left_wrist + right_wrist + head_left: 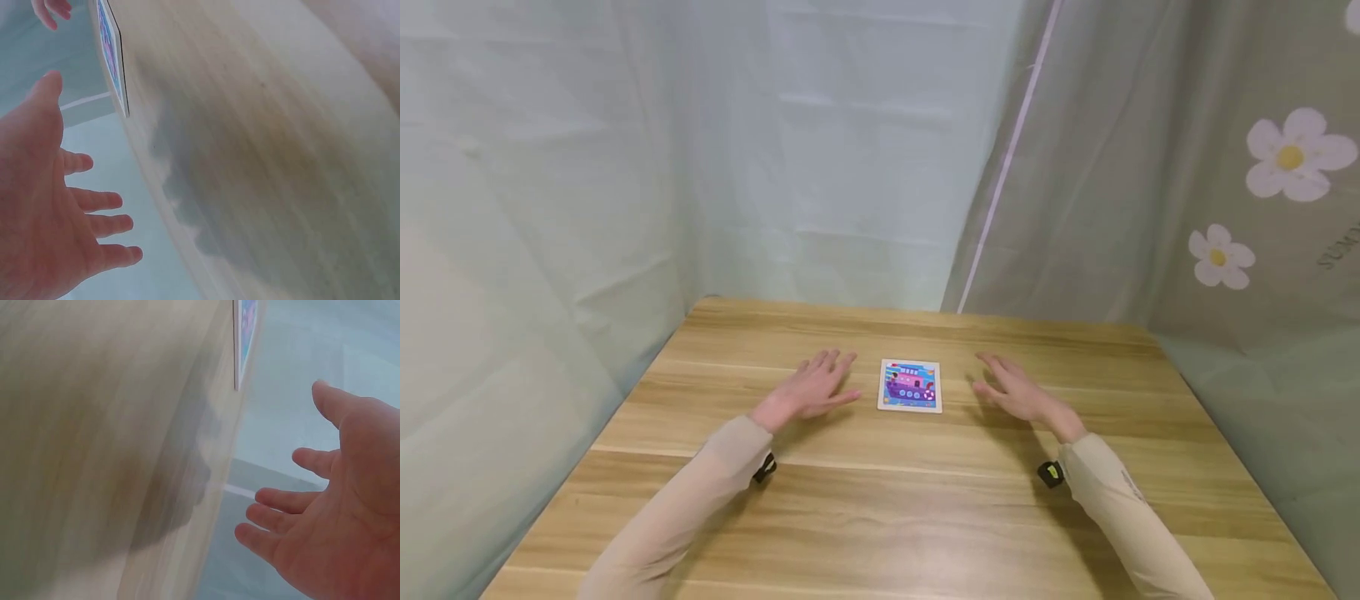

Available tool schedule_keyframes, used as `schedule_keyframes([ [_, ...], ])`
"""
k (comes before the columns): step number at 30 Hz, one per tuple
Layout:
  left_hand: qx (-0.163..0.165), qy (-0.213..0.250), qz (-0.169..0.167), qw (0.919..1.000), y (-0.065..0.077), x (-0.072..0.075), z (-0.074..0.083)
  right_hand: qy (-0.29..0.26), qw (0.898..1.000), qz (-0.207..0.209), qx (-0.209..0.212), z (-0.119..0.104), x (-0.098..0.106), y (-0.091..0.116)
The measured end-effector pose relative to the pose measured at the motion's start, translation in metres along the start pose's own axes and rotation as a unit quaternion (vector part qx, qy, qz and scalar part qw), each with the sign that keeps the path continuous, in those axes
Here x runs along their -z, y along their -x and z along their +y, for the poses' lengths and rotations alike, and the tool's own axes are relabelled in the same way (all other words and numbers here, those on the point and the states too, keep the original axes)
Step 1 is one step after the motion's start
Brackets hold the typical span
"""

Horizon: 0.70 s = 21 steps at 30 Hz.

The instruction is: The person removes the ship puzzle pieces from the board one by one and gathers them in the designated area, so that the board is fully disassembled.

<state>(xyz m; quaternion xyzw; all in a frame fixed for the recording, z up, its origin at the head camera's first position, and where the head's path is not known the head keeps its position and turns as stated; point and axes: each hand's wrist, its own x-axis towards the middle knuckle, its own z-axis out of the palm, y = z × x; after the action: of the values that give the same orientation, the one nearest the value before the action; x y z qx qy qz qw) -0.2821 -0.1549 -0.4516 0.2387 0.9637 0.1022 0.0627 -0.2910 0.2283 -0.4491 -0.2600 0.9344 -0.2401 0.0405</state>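
Note:
A square picture puzzle with a white border (910,407) lies flat on the table, showing a pink and purple ship on blue. My left hand (811,389) hovers to its left, fingers spread and palm down, holding nothing. On the other side, my right hand (1017,393) hangs over the wood with its fingers apart and nothing in them. In the left wrist view, the left palm (37,206) faces the table, above its shadow. The right wrist view has the right palm (362,506) raised likewise, with the puzzle's edge (237,350) at the top.
The wooden table (895,517) extends around the puzzle on all sides. Pale curtains (850,167) hang behind and to the left; a grey curtain with white flowers (1290,157) hangs at the right. Black wrist cameras (1051,474) sit under both sleeves.

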Motion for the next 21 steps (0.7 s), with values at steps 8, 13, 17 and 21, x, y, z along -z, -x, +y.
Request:
schedule_keyframes([
  [8,-0.019,-0.005,-0.019,0.9996,-0.004,-0.003,0.008,-0.024,0.999,-0.020,0.008,-0.007,-0.004,-0.007],
  [13,-0.027,-0.009,-0.037,0.9989,-0.012,-0.005,0.015,-0.055,0.998,-0.018,0.022,-0.008,-0.004,-0.015],
  [17,-0.026,-0.003,-0.052,0.9983,-0.019,-0.006,0.022,-0.077,0.997,-0.020,0.016,-0.007,-0.004,-0.019],
  [21,-0.025,-0.009,-0.060,0.9979,-0.025,-0.008,0.028,-0.100,0.995,-0.027,0.007,-0.006,-0.007,-0.023],
])
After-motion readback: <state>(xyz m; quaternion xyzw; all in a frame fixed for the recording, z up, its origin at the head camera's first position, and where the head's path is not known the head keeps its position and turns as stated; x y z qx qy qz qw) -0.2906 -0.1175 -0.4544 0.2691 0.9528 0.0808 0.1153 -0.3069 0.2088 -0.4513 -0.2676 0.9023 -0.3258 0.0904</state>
